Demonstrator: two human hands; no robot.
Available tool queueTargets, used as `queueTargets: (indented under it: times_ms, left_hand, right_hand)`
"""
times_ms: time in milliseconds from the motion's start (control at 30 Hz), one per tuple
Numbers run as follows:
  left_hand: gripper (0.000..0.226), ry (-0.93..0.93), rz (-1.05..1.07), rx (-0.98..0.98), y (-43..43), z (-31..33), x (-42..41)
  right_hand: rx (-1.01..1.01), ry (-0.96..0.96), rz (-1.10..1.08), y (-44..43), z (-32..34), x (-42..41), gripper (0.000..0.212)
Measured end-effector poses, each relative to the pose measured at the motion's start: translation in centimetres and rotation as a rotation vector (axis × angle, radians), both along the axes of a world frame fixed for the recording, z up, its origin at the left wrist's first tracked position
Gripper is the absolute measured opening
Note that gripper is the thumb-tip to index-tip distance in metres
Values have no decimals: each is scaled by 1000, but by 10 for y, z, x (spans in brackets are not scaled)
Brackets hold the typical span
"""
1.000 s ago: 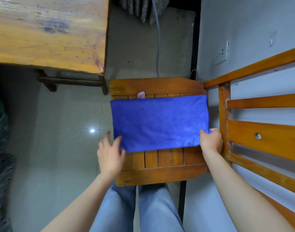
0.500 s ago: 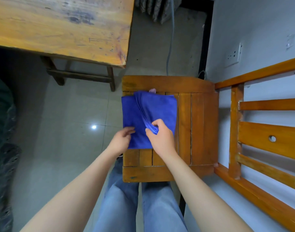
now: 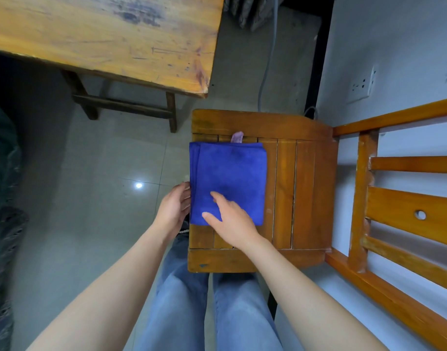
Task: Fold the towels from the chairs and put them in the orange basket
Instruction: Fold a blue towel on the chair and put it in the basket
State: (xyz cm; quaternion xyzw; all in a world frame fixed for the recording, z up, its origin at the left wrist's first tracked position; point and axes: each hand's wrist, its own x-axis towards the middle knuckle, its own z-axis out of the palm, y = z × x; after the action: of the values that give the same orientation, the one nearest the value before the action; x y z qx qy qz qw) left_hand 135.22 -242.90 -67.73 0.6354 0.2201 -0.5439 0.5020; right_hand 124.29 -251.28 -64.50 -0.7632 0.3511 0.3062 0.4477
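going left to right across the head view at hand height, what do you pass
left hand → blue towel with the right hand resting on it → bare chair seat slats → chair backrest rails

- towel (image 3: 232, 173): soft blue cloth, matt, with a fine fuzzy nap.
- chair (image 3: 303, 188): orange-brown wood slats, varnished to a mild sheen, worn in spots.
- counter (image 3: 103, 34): yellowish wood, scratched and stained, dull finish.
- floor (image 3: 111, 173): smooth grey tiles, glossy enough to mirror a light.
- trousers (image 3: 181, 307): blue denim cloth, matt.
- wall (image 3: 394, 41): flat matt paint.
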Motion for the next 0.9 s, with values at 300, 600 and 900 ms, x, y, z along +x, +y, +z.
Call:
queueTargets:
  times_ms: [300,600,900]
  left_hand:
    - [52,-1304,-1130,215,26,-17,-30]
    - [85,-1417,-1683,186,24,-42,-48]
    - [41,-1609,-1458,203,14,-54,-48]
  right_hand:
    - [-602,-109,346,-22,-38,-53,58]
    - [-630,-195,525,-38,-59,-70,82]
    - [-715,-514,327,-40,-63,-70,34]
